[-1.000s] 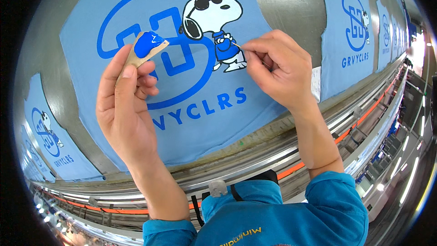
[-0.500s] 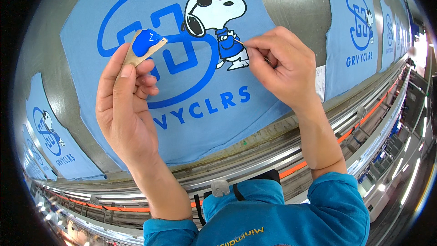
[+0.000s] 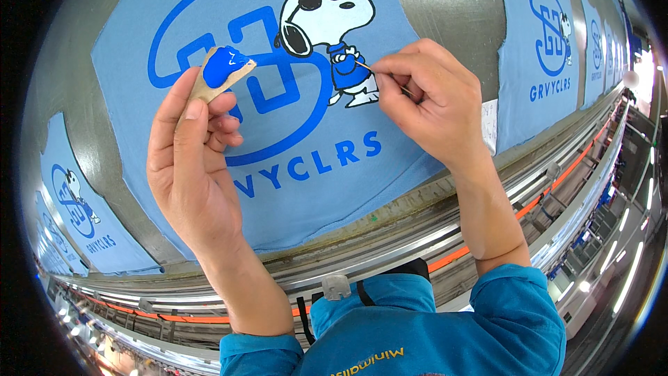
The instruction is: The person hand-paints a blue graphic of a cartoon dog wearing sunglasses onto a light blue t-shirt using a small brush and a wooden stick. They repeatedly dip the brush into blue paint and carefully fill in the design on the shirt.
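Pinched between thumb and fingers of my left hand is a small strip of brown cardboard. A thick blob of bright blue paint lies on its upper end. My right hand grips a thin stick, its tip at the blue clothing of a printed cartoon dog; whether it touches the fabric I cannot tell. That dog, white with black sunglasses, belongs to a large blue print on a light blue fabric panel spread flat beneath both hands. My left hand covers part of the lettering.
More light blue printed panels lie on the grey table, one to the right and one to the left. Metal rails with an orange strip run along the near edge. A small white paper sits beside my right wrist.
My right hand and the stick have shifted very slightly to the left over the dog's clothing. My left hand and the cardboard hold still.
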`<state>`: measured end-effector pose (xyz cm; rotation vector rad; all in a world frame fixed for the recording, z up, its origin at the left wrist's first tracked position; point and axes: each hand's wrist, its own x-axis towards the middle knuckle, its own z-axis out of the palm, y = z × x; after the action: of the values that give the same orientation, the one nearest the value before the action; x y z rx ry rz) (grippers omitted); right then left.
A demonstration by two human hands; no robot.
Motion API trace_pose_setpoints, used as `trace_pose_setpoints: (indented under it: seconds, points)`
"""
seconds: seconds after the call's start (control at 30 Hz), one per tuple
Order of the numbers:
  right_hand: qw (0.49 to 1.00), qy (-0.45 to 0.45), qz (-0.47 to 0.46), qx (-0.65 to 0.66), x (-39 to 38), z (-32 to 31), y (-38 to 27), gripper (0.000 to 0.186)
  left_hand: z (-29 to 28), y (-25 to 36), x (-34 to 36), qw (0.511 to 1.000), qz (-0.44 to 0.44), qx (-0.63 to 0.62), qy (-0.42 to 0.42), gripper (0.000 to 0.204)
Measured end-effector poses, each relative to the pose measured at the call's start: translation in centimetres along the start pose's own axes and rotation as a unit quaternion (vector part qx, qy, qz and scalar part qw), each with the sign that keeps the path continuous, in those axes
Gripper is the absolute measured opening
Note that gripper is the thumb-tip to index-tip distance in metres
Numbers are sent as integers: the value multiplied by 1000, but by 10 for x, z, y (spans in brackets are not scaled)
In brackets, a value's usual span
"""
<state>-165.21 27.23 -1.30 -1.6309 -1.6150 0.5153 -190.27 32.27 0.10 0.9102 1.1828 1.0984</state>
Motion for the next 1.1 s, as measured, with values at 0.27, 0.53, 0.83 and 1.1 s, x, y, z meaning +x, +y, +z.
trace_pose_setpoints:
  seconds: [0.27, 0.53, 0.83, 1.1]
  points:
    - [1000, -4, 8, 4, 1, -1, -1, 14, 0, 1, 0, 1000, -3, 3, 4, 36]
    - [1000, -14, 20, 7, 0, -3, -1, 14, 2, 2, -1, 1000, -16, 0, 12, 36]
    - [999, -18, 27, 19, 1, -3, -2, 13, 2, 3, -1, 1000, -9, 14, 18, 35]
    - [998, -24, 45, 27, 1, -5, -4, 13, 4, 2, -1, 1000, -10, 14, 20, 34]
